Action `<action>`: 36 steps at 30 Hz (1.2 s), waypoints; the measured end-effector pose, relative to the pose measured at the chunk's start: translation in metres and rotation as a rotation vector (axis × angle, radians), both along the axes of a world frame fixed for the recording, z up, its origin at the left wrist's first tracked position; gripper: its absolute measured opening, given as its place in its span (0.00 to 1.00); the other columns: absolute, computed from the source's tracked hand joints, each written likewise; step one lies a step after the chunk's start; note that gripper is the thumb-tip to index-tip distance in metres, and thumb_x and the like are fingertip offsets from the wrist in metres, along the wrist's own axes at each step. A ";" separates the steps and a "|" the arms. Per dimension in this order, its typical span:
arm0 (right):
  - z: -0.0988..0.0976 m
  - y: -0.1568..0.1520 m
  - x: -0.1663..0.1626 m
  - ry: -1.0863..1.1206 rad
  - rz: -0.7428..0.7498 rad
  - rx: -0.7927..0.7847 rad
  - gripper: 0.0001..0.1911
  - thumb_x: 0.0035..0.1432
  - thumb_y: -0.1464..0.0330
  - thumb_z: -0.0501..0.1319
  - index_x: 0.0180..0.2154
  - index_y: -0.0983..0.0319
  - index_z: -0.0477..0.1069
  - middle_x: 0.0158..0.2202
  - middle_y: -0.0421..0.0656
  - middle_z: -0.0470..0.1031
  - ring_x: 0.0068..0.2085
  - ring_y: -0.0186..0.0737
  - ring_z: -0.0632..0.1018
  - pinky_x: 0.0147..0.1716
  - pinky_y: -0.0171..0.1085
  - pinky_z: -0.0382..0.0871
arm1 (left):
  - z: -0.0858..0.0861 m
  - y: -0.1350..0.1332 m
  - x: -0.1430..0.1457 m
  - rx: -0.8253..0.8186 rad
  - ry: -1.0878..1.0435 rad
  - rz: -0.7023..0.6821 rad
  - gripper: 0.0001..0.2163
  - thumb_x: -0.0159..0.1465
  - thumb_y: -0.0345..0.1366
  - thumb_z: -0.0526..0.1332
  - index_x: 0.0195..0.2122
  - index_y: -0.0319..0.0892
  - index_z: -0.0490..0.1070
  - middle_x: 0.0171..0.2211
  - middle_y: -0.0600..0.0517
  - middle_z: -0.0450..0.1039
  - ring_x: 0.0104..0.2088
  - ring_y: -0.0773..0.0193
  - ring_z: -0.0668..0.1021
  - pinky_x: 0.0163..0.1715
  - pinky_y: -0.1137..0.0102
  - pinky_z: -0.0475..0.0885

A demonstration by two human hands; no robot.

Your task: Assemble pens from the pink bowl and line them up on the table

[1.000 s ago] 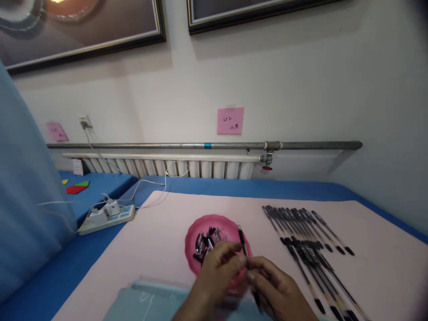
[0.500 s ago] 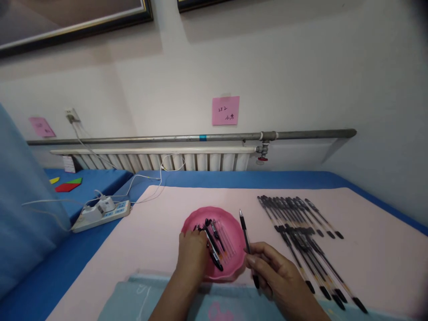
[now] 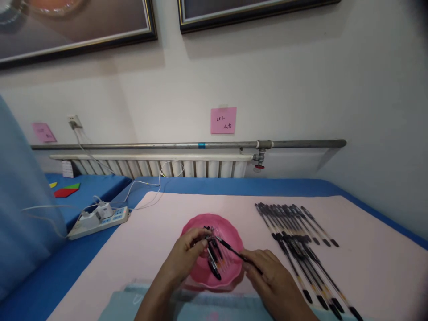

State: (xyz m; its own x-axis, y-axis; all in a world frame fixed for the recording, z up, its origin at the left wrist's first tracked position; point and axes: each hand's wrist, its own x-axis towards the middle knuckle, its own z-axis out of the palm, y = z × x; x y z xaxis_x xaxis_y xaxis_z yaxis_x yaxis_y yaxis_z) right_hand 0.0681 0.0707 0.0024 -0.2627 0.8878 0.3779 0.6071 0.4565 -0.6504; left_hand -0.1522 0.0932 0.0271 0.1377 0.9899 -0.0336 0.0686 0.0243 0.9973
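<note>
A pink scalloped bowl (image 3: pixel 197 225) sits on the pale pink mat, holding several small black pen parts and clear tubes. My right hand (image 3: pixel 270 278) grips a black pen (image 3: pixel 234 250) near its lower end, the pen slanting left so its tip is over the bowl. My left hand (image 3: pixel 185 254) is over the bowl's left side, its fingertips pinched on a small dark pen part at the pen's tip. Several assembled black pens (image 3: pixel 297 236) lie in rows to the right of the bowl.
A white power strip (image 3: pixel 100 218) with plugs and cables lies on the blue cloth at left. A light blue bag (image 3: pixel 133 303) lies at the mat's near edge. A radiator (image 3: pixel 150 167) and pipe run along the wall. Coloured shapes (image 3: pixel 65 191) lie far left.
My right hand tilted the pen from upright to slanting left over the bowl. My left hand lifted from the bowl's contents, pinching a small part at the pen's tip.
</note>
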 end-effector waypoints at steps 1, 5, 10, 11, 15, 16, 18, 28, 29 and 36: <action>-0.001 0.001 0.002 -0.029 -0.004 0.033 0.12 0.60 0.68 0.53 0.42 0.57 0.73 0.35 0.45 0.77 0.36 0.44 0.74 0.37 0.42 0.68 | 0.001 -0.001 0.000 0.003 -0.009 -0.006 0.11 0.56 0.36 0.59 0.39 0.41 0.75 0.37 0.48 0.74 0.32 0.65 0.73 0.32 0.72 0.68; -0.006 0.004 0.006 -0.136 -0.006 0.121 0.12 0.60 0.71 0.53 0.42 0.57 0.72 0.34 0.44 0.76 0.36 0.43 0.73 0.37 0.42 0.67 | 0.002 -0.001 0.000 0.016 0.007 -0.026 0.11 0.56 0.35 0.60 0.39 0.41 0.76 0.37 0.48 0.73 0.33 0.64 0.73 0.33 0.71 0.68; -0.007 0.005 0.007 -0.267 -0.006 0.190 0.11 0.60 0.73 0.53 0.42 0.59 0.71 0.33 0.44 0.75 0.34 0.43 0.72 0.35 0.41 0.65 | 0.001 -0.001 -0.005 0.140 0.170 -0.060 0.11 0.57 0.31 0.57 0.38 0.43 0.76 0.38 0.47 0.72 0.40 0.60 0.73 0.38 0.68 0.67; -0.006 0.005 0.008 -0.297 -0.010 0.212 0.11 0.59 0.73 0.53 0.42 0.59 0.71 0.33 0.45 0.74 0.34 0.43 0.72 0.34 0.41 0.64 | 0.001 -0.002 -0.006 0.178 0.222 -0.073 0.11 0.57 0.30 0.56 0.38 0.43 0.76 0.38 0.48 0.72 0.41 0.60 0.73 0.41 0.68 0.66; -0.004 0.005 0.008 -0.380 -0.014 0.270 0.11 0.58 0.74 0.54 0.40 0.59 0.72 0.31 0.45 0.74 0.33 0.43 0.71 0.33 0.41 0.61 | 0.005 -0.003 -0.008 0.254 0.390 -0.135 0.12 0.57 0.29 0.55 0.37 0.44 0.77 0.35 0.48 0.73 0.40 0.60 0.73 0.43 0.67 0.65; -0.003 0.004 0.007 -0.386 -0.008 0.266 0.11 0.58 0.75 0.54 0.39 0.59 0.72 0.32 0.45 0.74 0.34 0.43 0.71 0.33 0.40 0.61 | 0.005 -0.004 -0.008 0.259 0.410 -0.151 0.12 0.58 0.29 0.55 0.36 0.44 0.77 0.35 0.48 0.73 0.39 0.60 0.73 0.42 0.68 0.65; -0.001 0.003 0.006 -0.389 0.014 0.248 0.10 0.58 0.75 0.54 0.38 0.59 0.71 0.33 0.45 0.74 0.34 0.43 0.71 0.34 0.40 0.61 | 0.007 -0.004 -0.008 0.267 0.432 -0.176 0.11 0.58 0.30 0.56 0.35 0.44 0.77 0.34 0.49 0.73 0.38 0.60 0.73 0.41 0.68 0.66; -0.002 -0.006 -0.006 -0.242 0.111 0.072 0.11 0.59 0.75 0.55 0.40 0.58 0.72 0.35 0.44 0.76 0.37 0.44 0.72 0.36 0.41 0.66 | 0.000 -0.006 0.006 0.146 0.326 -0.243 0.09 0.55 0.31 0.60 0.36 0.41 0.76 0.33 0.50 0.72 0.37 0.62 0.74 0.40 0.68 0.67; -0.001 -0.007 -0.008 -0.215 0.111 0.040 0.11 0.59 0.74 0.55 0.40 0.58 0.72 0.34 0.43 0.76 0.37 0.44 0.73 0.36 0.41 0.66 | -0.002 -0.006 0.007 0.112 0.257 -0.223 0.11 0.54 0.31 0.60 0.39 0.42 0.75 0.34 0.50 0.72 0.36 0.62 0.74 0.39 0.67 0.67; 0.010 -0.008 0.002 0.121 -0.061 -0.035 0.10 0.58 0.69 0.54 0.37 0.59 0.75 0.34 0.44 0.77 0.37 0.41 0.76 0.36 0.37 0.69 | -0.014 0.004 -0.003 -0.042 -0.120 -0.046 0.28 0.48 0.36 0.68 0.52 0.44 0.66 0.41 0.49 0.70 0.37 0.61 0.74 0.38 0.67 0.70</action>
State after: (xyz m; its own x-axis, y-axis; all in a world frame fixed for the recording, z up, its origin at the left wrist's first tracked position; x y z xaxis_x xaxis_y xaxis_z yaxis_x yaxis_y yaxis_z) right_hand 0.0702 0.0626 0.0128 -0.1627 0.9137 0.3723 0.5490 0.3973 -0.7353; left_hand -0.1553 0.0974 0.0129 0.1884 0.9805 -0.0556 -0.0487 0.0658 0.9966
